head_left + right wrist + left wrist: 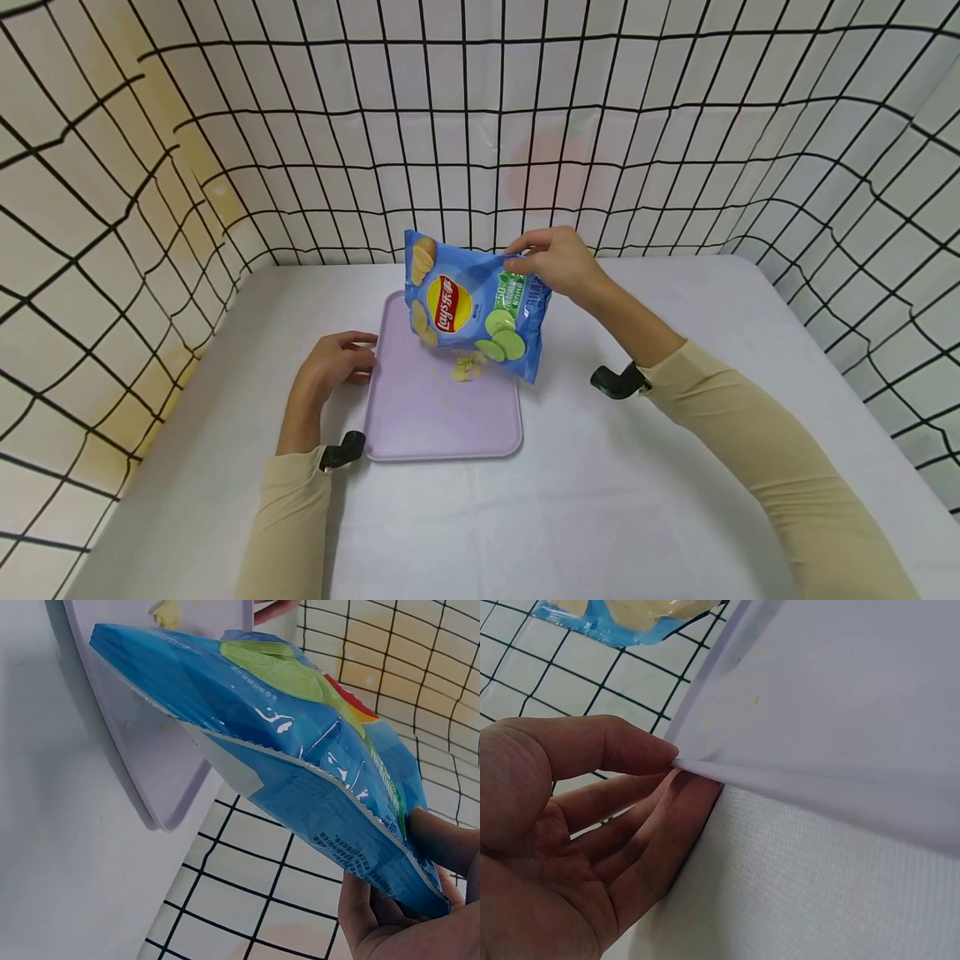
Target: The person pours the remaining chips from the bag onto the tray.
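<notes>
A blue Lay's chip bag (480,304) with lime slices on its front is held up over the back right of a lilac tray (442,425). My right hand (558,262) pinches the bag by its upper right corner, thumb on the front. In the right wrist view the bag's (300,742) crimped end runs down to those fingers. Pale yellow chip pieces (468,365) and crumbs lie on the tray below the bag. At the tray's left edge, my left hand (333,362) pinches the rim, thumb above and fingers underneath, as the left wrist view shows.
A black wire grid (465,133) stands along the back and both sides of the white table (570,500). Behind it hangs white sheeting. Each sleeve cuff carries a small black wrist camera, the right one (618,382) hanging near the table.
</notes>
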Demonstrator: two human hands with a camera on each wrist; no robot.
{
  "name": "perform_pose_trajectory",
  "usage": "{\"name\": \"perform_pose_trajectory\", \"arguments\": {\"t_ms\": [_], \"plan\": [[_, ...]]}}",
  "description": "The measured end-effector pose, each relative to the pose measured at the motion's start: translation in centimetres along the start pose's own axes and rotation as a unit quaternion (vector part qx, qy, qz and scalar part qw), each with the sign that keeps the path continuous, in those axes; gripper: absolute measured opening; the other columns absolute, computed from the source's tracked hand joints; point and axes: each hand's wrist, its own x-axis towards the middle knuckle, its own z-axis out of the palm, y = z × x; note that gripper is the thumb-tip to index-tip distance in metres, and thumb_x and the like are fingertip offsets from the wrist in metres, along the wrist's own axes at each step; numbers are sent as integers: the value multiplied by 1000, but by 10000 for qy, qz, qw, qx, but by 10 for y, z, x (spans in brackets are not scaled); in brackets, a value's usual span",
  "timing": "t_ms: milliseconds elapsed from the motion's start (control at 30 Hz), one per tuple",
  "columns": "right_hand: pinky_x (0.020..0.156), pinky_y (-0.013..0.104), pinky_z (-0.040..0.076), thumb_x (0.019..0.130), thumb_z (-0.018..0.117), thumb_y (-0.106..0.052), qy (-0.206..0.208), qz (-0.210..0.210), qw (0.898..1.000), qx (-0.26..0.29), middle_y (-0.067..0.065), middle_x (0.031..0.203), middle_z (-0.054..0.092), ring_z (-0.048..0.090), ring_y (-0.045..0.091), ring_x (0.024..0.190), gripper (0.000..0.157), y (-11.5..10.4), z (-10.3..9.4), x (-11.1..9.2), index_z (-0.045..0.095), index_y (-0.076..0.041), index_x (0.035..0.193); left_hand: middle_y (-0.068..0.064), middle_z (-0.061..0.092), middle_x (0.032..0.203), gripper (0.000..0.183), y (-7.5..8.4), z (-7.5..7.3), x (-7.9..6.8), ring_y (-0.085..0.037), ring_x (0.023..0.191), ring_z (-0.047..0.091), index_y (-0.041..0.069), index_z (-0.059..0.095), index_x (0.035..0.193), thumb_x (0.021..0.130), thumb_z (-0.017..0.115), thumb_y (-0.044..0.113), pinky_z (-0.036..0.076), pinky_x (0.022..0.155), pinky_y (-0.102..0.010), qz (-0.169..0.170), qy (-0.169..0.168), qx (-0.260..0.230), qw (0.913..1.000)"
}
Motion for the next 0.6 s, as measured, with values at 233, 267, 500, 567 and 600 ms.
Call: {"name": "perform_pose_trajectory", "arguments": {"t_ms": [233,267,500,567,600], "plan": [[78,33,55,92,74,-21,27,-27,9995,-305,10,110,69,62,27,95,23,-9,1,3,77,-14,114,-19,66,125,46,1,0,1,-15,80,71,7,58,141,96,64,14,61,75,-26,14,-27,13,10000],[78,33,55,92,74,-21,12,-35,9995,-328,10,110,69,62,27,95,23,-10,2,4,77,-14,114,-19,66,125,46,1,0,1,-15,80,71,6,58,141,96,64,14,61,76,-26,20,-37,12,10000],[79,34,56,93,73,-20,16,-97,9991,-424,9,110,70,62,26,96,21,-13,4,4,77,-14,112,-19,67,125,46,-1,-2,0,-14,80,71,6,58,141,96,64,14,60,75,-26,41,-70,45,10000],[78,33,56,93,73,-20,68,-125,9991,-400,9,108,70,62,26,95,20,-13,4,4,78,-14,112,-19,67,125,46,-1,-2,0,-14,80,71,6,58,141,96,64,14,60,75,-26,55,-76,25,10000],[78,33,56,93,73,-20,81,-125,9992,-367,9,108,70,63,27,95,20,-13,4,4,78,-14,112,-19,67,125,46,-1,-2,0,-14,80,71,5,58,141,96,64,14,60,75,-26,49,-83,18,10000]]}}
